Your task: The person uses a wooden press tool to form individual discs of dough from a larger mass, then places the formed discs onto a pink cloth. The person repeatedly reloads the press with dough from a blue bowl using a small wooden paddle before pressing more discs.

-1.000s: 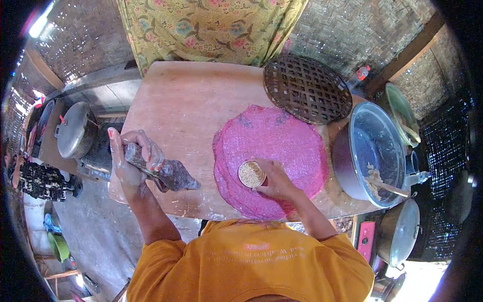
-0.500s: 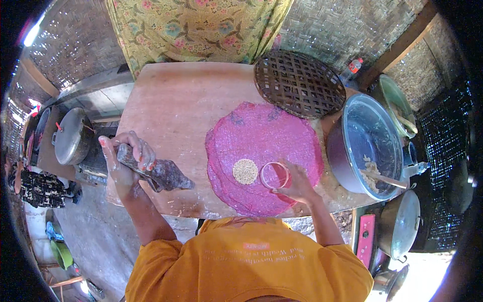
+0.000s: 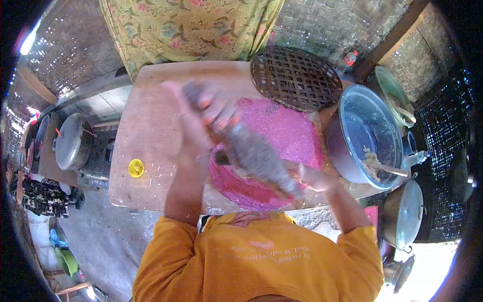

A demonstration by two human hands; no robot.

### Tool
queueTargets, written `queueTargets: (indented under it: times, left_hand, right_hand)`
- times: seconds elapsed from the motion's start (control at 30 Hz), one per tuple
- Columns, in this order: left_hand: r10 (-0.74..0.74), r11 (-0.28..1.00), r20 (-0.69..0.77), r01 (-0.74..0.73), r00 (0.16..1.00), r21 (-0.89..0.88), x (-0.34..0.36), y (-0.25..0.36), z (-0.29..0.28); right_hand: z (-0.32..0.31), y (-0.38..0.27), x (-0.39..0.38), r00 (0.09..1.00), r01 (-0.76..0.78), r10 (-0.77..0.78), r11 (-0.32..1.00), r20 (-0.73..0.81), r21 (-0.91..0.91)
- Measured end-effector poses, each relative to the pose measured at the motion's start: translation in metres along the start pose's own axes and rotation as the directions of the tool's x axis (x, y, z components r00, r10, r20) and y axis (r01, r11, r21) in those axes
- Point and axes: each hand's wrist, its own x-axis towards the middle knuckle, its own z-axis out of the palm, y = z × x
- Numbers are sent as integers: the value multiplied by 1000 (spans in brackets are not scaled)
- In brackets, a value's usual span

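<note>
My left hand [image 3: 198,116] is closed around a long, dark, floury tool [image 3: 254,151] with a broad, tapering end, slanting across the pink round plastic sheets [image 3: 287,126] on the wooden board [image 3: 151,100]. My right hand [image 3: 314,176] is at the tool's lower end, over the sheets; its fingers are blurred and partly hidden, and what they hold cannot be made out. The tool hides most of the spot where the pale grainy disc lay. A small yellow round item [image 3: 136,168] sits on the board at the left.
A woven tray [image 3: 294,75] lies at the back right. A large basin [image 3: 359,121] with a wooden stick stands at the right, beside a green basin [image 3: 382,88]. Lidded pots [image 3: 70,143] stand left of the board; another metal pot [image 3: 402,214] is below right.
My left hand has swung right with the dark tool, over the pink sheets. My right hand had shifted the clear ring off the grainy disc; the ring is now hidden. The yellow item is uncovered.
</note>
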Motion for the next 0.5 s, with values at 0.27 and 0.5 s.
queueTargets:
  times: [0.27,0.5]
  left_hand:
    - [-33,988,-594,-65,804,-143,8,-100,-93]
    - [-100,984,-719,-41,688,-176,-8,-114,-107]
  right_hand:
    - [-33,-24,-17,730,-663,681,726,-57,184]
    - [-22,-5,-17,631,-753,749,654,-202,72]
